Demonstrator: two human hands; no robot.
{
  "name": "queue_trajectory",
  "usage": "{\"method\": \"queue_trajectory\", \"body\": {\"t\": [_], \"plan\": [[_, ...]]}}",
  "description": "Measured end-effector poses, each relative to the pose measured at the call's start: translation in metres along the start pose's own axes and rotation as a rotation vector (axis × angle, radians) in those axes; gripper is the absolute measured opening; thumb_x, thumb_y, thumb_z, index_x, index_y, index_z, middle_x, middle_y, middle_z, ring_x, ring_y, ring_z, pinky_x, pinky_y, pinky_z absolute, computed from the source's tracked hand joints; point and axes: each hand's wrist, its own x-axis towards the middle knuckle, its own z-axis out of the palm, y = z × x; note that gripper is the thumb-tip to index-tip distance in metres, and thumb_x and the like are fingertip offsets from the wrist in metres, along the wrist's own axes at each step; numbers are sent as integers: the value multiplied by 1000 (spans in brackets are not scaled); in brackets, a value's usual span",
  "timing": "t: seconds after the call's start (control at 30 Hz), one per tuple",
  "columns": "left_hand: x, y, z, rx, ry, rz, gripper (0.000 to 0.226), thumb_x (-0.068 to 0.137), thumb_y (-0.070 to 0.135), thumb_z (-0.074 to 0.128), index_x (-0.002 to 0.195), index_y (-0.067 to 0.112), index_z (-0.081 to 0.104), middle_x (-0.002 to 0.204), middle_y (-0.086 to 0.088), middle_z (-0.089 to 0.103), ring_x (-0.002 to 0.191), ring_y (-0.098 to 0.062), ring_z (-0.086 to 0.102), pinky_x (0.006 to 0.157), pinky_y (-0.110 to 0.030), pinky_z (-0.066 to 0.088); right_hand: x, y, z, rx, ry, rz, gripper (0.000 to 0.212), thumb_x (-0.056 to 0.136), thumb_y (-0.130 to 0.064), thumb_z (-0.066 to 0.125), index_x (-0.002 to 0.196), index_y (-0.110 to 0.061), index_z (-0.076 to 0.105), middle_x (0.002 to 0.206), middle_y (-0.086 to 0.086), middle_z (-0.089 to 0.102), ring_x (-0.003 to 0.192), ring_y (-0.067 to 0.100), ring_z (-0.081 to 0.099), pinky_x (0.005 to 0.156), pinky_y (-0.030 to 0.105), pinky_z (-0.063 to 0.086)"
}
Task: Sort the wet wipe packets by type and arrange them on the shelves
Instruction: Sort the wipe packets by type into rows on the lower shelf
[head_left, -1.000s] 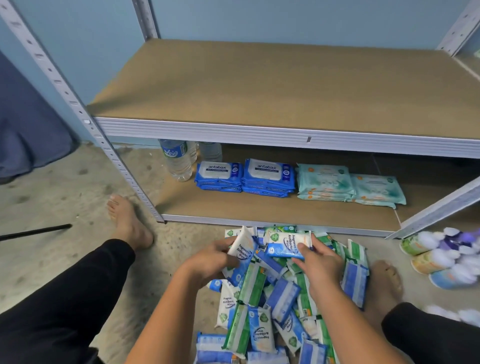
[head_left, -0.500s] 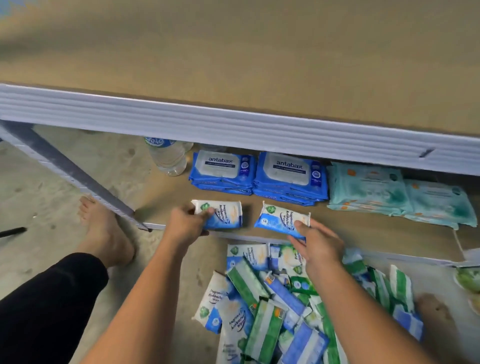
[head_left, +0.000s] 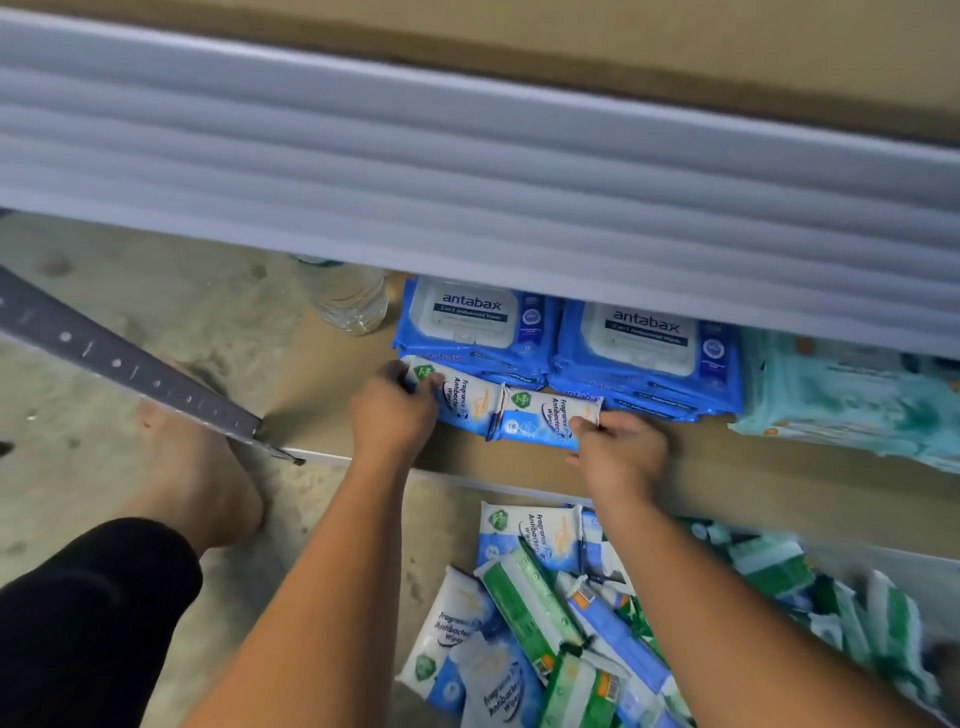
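Observation:
Two small blue-and-white antibacterial wipe packets lie side by side on the bottom shelf (head_left: 779, 483), just in front of the blue Antabax stacks. My left hand (head_left: 390, 410) grips the left packet (head_left: 465, 397) at its left end. My right hand (head_left: 621, 449) pinches the right packet (head_left: 545, 418) at its lower right corner. Two stacks of blue Antabax packs (head_left: 644, 358) stand behind them, with teal packs (head_left: 852, 400) to the right. A pile of small blue and green packets (head_left: 561, 623) lies on the floor below.
The upper shelf's grey metal edge (head_left: 467, 171) hangs close overhead and hides the back of the bottom shelf. A clear water bottle (head_left: 348, 296) stands at the shelf's left end. A grey perforated upright (head_left: 130, 369) slants at the left beside my bare foot (head_left: 197, 483).
Both hands have moved forward and set their small blue packets down on the bottom shelf against the Antabax stacks. The view has dropped lower and closer under the upper shelf.

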Motion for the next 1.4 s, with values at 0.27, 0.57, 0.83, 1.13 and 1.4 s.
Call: {"method": "queue_trajectory", "body": {"t": [0.27, 0.57, 0.83, 1.13, 1.4], "plan": [[3, -23, 6, 217, 97, 105, 52, 87, 56, 64, 122, 18, 62, 115, -11, 64, 111, -35, 56, 95, -39, 42, -2, 0, -4, -585, 93, -278, 24, 87, -36, 73, 90, -12, 68, 76, 8, 68, 68, 26, 58, 62, 25, 39], [-85, -37, -6, 129, 196, 100, 26, 88, 31, 65, 110, 17, 62, 110, -12, 58, 106, -35, 50, 91, -42, 41, -46, 22, -82, -599, 85, -165, 23, 92, -37, 65, 105, -19, 62, 106, 13, 68, 92, 35, 64, 71, 34, 44], [-207, -87, -16, 212, -313, -85, 28, 92, 20, 55, 119, 23, 60, 114, -5, 65, 94, -24, 64, 83, -41, 55, -106, 90, -162, -716, -40, -70, 22, 86, -17, 65, 108, -15, 63, 91, 12, 68, 71, 28, 63, 60, 32, 50], [-237, -110, -18, 312, -379, -225, 52, 91, 20, 57, 142, 22, 47, 131, -8, 51, 120, -28, 52, 98, -36, 46, -146, 128, -185, -934, -64, 189, 69, 88, -63, 57, 125, -8, 43, 115, 16, 63, 101, 36, 63, 70, 37, 46], [-230, -105, -10, 386, -333, -265, 36, 90, 27, 62, 124, 15, 59, 108, 0, 41, 110, -24, 53, 90, -28, 42, -149, 130, -172, -797, -63, 252, 56, 86, -47, 69, 112, -12, 35, 81, 5, 59, 68, 27, 60, 62, 33, 47]]}}
